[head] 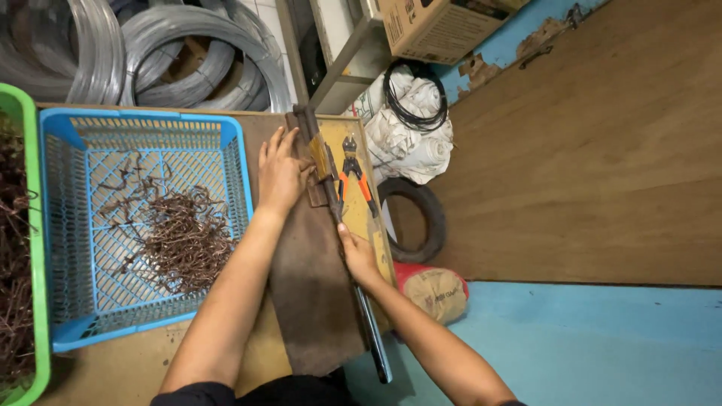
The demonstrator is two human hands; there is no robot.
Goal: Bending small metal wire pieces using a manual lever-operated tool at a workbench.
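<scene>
Lever [353, 263] end beneath right hand [358, 256]

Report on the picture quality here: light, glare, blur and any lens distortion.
Head view: even, soft indoor light with faint shadows; mild sheen on the wire coils; wide-angle bending stretches the frame's edges; the left hand, right hand, the blue basket and the orange-handled pliers are sharp, with slight softness toward the corners.

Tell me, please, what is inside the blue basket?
The blue basket holds a loose pile of bent rusty wire pieces towards its near right side. Whatever lies beneath the pile is covered.
</scene>
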